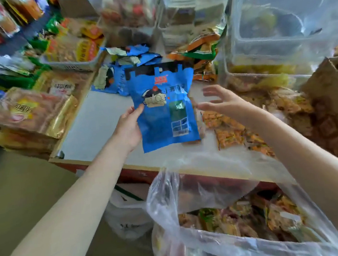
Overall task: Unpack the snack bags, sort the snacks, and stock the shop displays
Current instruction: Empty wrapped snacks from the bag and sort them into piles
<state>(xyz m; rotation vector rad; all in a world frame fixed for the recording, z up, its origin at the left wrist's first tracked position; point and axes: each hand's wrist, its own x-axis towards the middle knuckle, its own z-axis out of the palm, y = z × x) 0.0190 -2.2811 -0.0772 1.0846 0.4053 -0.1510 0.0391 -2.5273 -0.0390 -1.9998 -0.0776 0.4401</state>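
A blue snack bag [162, 108] with a cartoon print is held upright above the white counter [93, 126]; my left hand [129, 129] grips its left edge, thumb on the front. Just right of the bag, my right hand [221, 100] hovers with fingers spread, holding nothing. More blue bags [118, 79] lie piled behind it on the counter. Small orange snack packets [230, 132] are scattered on the counter to the right. A large clear plastic bag [225, 225] full of mixed snacks stands open in front of me.
Gold-wrapped snack packs [30, 112] are stacked at the left. A white basket [75, 62] of yellow packets sits behind them. Clear plastic bins [279, 34] tower at the back right, a cardboard box [325, 92] at the far right. Orange and green bags [200, 50] lie behind.
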